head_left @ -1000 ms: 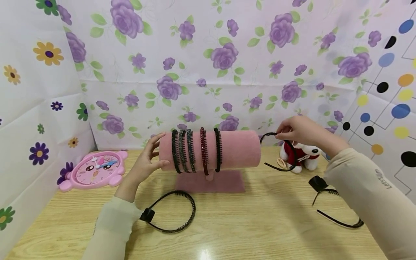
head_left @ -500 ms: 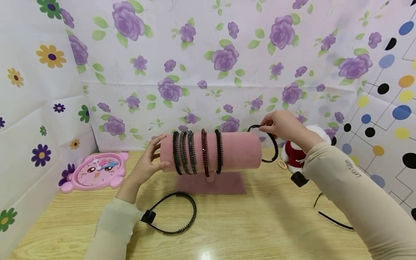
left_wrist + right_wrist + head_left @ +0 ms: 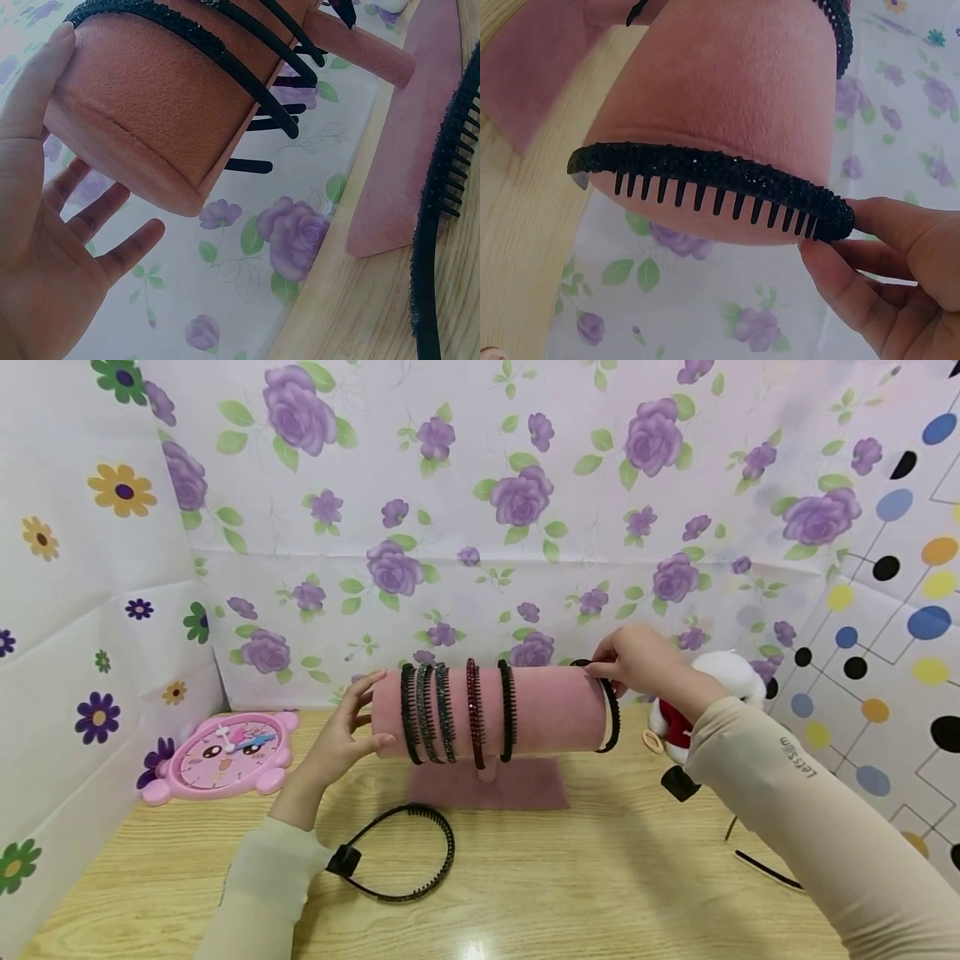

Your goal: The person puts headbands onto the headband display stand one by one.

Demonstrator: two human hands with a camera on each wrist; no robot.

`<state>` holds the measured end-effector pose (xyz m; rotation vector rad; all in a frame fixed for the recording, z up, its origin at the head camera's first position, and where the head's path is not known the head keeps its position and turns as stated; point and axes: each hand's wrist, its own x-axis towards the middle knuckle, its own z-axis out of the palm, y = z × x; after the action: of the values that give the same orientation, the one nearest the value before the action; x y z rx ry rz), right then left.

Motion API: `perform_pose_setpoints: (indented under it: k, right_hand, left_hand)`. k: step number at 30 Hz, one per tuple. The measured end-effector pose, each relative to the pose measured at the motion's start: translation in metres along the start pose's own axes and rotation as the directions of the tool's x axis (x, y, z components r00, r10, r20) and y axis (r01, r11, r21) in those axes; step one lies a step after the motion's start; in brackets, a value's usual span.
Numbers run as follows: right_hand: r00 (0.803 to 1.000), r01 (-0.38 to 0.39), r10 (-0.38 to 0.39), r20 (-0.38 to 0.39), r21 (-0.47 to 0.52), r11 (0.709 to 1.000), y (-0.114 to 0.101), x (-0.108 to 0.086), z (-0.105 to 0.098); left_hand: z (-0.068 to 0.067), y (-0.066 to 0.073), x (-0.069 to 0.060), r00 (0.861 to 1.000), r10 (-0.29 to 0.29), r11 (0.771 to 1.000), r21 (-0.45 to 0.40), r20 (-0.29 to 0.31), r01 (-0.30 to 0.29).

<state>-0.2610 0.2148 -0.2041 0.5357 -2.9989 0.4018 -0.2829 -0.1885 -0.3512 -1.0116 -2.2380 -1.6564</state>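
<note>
A pink padded roll on a stand (image 3: 555, 714) lies crosswise at the middle. My left hand (image 3: 341, 735) holds its left end, thumb in front and forefinger at the top edge; in the left wrist view the other fingers (image 3: 131, 251) are spread behind the end. My right hand (image 3: 641, 660) pinches a black toothed headband (image 3: 705, 169) near its top, between thumb and forefinger. The headband sits around the rim of the roll's right end, teeth showing in the right wrist view. Several headbands are on the roll, including a sparkly red one (image 3: 473, 710) and a black one (image 3: 507, 714).
On the wooden table, a black headband (image 3: 452, 847) lies at front left, and another (image 3: 765, 868) is partly hidden under the right forearm. A pink clock (image 3: 228, 752) leans at left. Behind the right arm sits a white plush dog (image 3: 727, 677) with a wooden ring (image 3: 652, 742) beside it.
My right hand has carried the black headband leftward, from beside the roll onto its right end. The left hand keeps its place on the left end.
</note>
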Motion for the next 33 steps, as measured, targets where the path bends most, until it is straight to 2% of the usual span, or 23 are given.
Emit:
perform_pose_setpoints:
  k: [12, 19, 26, 33]
  right_hand:
    - [0.998, -0.062, 0.062, -0.012, -0.007, 0.998, -0.012, 0.005, 0.005]
    - [0.997, -0.082, 0.083, 0.000, 0.071, 0.994, -0.010, 0.002, 0.008]
    - [0.998, -0.056, 0.056, -0.002, 0.080, 0.995, -0.006, -0.007, 0.009]
    - [0.999, 0.053, -0.052, -0.008, 0.079, 0.995, 0.005, -0.018, 0.012]
  left_hand:
    - [-0.002, -0.002, -0.001, 1.000, 0.003, 1.000, -0.001, -0.004, -0.003]
    - [0.001, 0.001, -0.001, 1.000, 0.006, 1.000, -0.006, 0.005, -0.006]
    - [0.000, 0.002, 0.000, 1.000, 0.008, 1.000, -0.006, 0.002, -0.008]
    - [0.000, 0.001, 0.000, 1.000, 0.015, 1.000, -0.007, 0.007, -0.015]
